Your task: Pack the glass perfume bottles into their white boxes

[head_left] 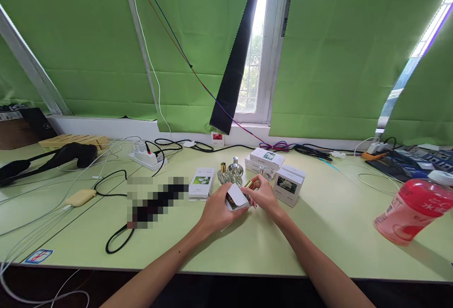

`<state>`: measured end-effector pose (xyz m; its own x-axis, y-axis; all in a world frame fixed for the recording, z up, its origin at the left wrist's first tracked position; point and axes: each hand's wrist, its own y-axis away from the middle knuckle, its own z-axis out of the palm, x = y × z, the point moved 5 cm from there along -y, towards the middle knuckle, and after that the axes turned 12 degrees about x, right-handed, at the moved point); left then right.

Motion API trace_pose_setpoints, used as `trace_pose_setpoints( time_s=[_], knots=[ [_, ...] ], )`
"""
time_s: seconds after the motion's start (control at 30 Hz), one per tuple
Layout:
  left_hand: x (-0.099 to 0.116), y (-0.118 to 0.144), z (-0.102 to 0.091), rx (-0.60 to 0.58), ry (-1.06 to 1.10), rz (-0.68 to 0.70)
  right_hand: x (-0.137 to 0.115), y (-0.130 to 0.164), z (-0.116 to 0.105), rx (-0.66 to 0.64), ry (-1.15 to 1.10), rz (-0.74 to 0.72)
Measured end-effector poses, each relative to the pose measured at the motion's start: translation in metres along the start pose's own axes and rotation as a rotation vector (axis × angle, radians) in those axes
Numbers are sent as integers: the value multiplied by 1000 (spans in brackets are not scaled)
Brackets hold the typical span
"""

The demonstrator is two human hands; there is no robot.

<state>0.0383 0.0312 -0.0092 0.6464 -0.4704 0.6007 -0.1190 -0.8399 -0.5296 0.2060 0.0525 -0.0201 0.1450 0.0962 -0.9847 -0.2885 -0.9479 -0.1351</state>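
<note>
My left hand (214, 209) is wrapped round a small white perfume box (238, 198) with its flap raised, tilted above the table. Beside its opening, my right hand (264, 194) pinches a perfume bottle by its gold cap (249, 185); most of that bottle is hidden by the fingers and the box. Just behind my hands stand several glass perfume bottles (235, 168) with gold and silver caps. A white box with a flower picture (202, 183) lies to the left. On the right are another white box (289, 186) and white boxes (265, 159) behind it.
A pink drink bottle (406, 211) stands at the right. On the left are a power strip (146, 158), a yellow adapter (80, 198), a black strap-like thing (49, 159) and loose cables. The table's front edge (212, 272) runs below my forearms.
</note>
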Motion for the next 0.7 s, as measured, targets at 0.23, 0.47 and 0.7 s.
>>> trace_pose_setpoints(
  time_s=[0.23,0.47,0.7],
  knots=[
    [1,0,-1,-11,-9,0,4,-2,1,0,-16,-2],
    [2,0,-1,-13,-16,1,3,0,2,-19,-6,-15],
    [4,-1,-2,-11,-8,-1,5,-3,3,-6,7,-37]
  ],
)
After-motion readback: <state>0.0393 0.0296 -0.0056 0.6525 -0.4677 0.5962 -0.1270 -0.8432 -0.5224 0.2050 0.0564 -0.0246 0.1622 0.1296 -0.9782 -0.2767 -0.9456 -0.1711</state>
